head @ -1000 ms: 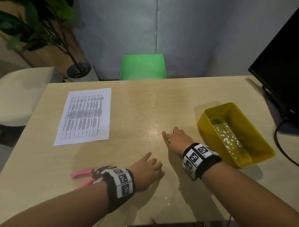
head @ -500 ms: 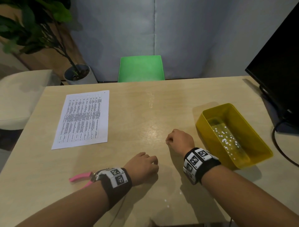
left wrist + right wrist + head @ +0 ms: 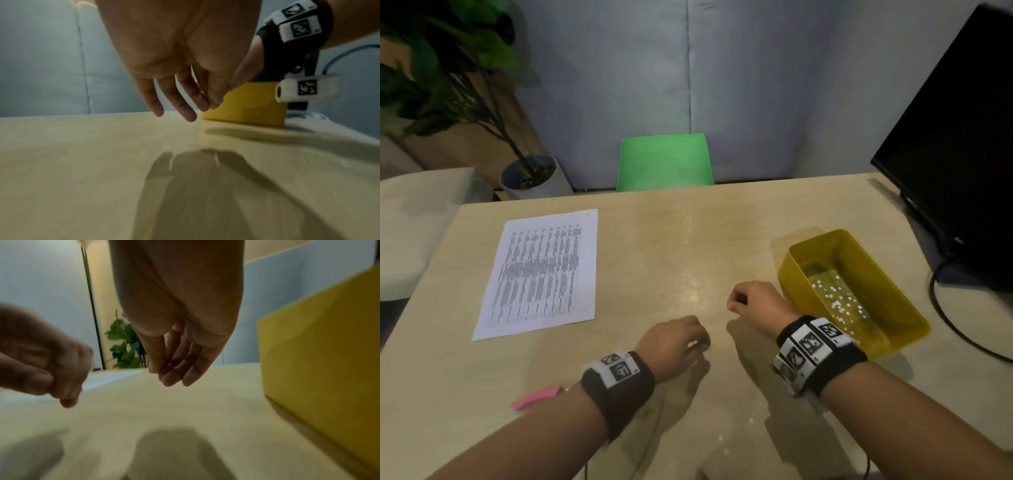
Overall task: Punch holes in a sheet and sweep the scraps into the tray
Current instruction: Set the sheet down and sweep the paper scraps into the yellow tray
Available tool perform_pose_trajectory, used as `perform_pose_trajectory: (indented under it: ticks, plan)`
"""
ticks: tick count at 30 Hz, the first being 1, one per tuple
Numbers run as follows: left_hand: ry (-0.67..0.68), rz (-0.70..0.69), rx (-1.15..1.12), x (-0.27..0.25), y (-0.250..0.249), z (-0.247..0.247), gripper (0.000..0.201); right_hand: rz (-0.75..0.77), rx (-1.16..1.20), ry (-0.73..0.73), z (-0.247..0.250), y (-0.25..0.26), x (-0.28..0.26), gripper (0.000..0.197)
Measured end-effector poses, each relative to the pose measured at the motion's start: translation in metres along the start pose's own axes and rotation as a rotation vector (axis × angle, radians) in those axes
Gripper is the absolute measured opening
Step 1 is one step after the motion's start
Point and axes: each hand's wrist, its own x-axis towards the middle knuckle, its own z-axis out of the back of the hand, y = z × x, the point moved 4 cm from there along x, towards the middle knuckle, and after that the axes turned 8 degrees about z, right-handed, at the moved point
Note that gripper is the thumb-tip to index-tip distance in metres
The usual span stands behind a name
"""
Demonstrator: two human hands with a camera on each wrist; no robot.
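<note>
Tray, yellow, holds white scraps. Right hand hovers just left of tray, fingers loosely curled, holding nothing. Left hand further left of tray, likewise loose and empty. Printed sheet lies well left of tray. Pink punch handle shows partly behind left wrist. Monitor stands right of tray.

On my pale wooden table lie a printed sheet at left, a pink-handled punch near me, a yellow tray at right, and a black monitor beyond it.
</note>
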Motion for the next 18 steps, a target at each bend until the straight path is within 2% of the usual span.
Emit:
perform_pose_trajectory:
  ticks: [5, 12, 18]
  plan:
    - [-0.110, 0.085, -0.287, 0.035, -0.032, 0.046, 0.010, 0.015, 0.027, -0.085, 0.066, 0.007, -0.018, 0.009]
    - [-0.166, -0.010, -0.240, 0.091, -0.108, 0.078, 0.012, -0.081, 0.028, -0.242, 0.149, -0.030, -0.057, 0.006]
    - [-0.148, -0.036, -0.177, 0.129, -0.149, 0.064, 0.013, -0.196, 0.066, -0.275, 0.169, -0.075, -0.089, 0.005]
